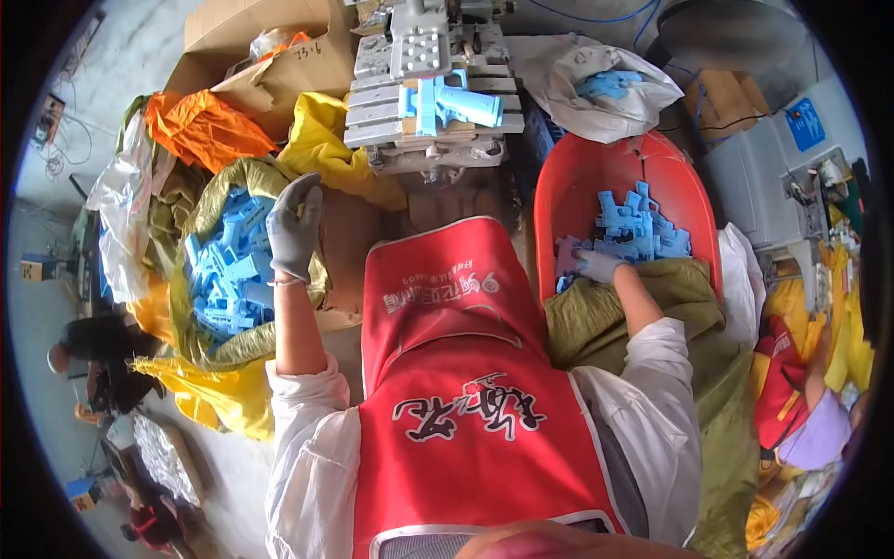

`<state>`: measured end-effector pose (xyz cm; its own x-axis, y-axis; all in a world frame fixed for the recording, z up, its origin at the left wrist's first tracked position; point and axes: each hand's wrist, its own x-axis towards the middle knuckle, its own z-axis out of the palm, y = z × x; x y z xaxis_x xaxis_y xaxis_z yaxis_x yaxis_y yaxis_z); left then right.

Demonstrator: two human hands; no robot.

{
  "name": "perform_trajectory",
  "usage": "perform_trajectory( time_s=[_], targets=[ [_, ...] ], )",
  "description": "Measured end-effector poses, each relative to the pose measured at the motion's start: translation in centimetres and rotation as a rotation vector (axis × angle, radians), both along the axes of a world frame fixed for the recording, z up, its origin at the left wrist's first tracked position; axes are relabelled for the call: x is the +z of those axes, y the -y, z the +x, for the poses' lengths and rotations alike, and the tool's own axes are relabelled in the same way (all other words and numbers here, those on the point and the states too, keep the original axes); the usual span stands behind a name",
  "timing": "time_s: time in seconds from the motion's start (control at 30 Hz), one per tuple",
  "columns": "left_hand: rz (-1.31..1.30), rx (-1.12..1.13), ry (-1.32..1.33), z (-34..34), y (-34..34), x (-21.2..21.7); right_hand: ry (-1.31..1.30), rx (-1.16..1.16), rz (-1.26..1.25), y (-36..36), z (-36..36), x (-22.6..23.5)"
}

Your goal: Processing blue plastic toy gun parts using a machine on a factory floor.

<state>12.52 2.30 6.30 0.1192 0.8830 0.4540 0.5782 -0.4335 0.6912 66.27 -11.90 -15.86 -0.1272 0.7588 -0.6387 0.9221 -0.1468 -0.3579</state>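
My left hand (296, 228), in a grey glove, is raised beside an olive woven sack (200, 340) full of light-blue plastic toy pistols (231, 265). Its fingers are stretched upward and nothing shows in them. In the red tub (549, 177), my gloved right hand (601, 266) has its fingers bent round a blue toy pistol (567, 252) at the near left of the pile; the fingertips are partly hidden. Ahead, a single blue toy pistol (452, 104) lies on its side on the slatted metal bed of a machine (377, 121).
Behind the sack are a cardboard box (279, 88), orange cloth (207, 129) and yellow sacks (321, 140). A white sack (643, 112) holding blue pieces stands behind the tub. Olive sacking (596, 317) covers the tub's near edge. Other people (801, 410) are at both sides.
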Motion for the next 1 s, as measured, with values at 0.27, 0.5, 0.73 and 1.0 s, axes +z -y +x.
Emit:
perform_trajectory(
  time_s=[0.27, 0.5, 0.73, 1.0],
  targets=[
    [0.131, -0.164, -0.115, 5.4, -2.7, 4.5, 0.037, -0.238, 0.368, 0.7, -0.9, 4.4],
    [-0.099, -0.398, -0.13, 10.5, -6.7, 6.5, -0.091, -0.506, 0.774, 2.1, -1.8, 10.8],
    [0.04, -0.467, -0.153, 10.8, -9.1, 5.9, -1.006, -0.921, 0.955, -1.2, -6.3, 18.9],
    [0.099, -0.1, 0.106, 3.3, -6.2, 3.7, -1.267, -0.422, 0.838, -11.3, -15.5, 26.6]
  ],
)
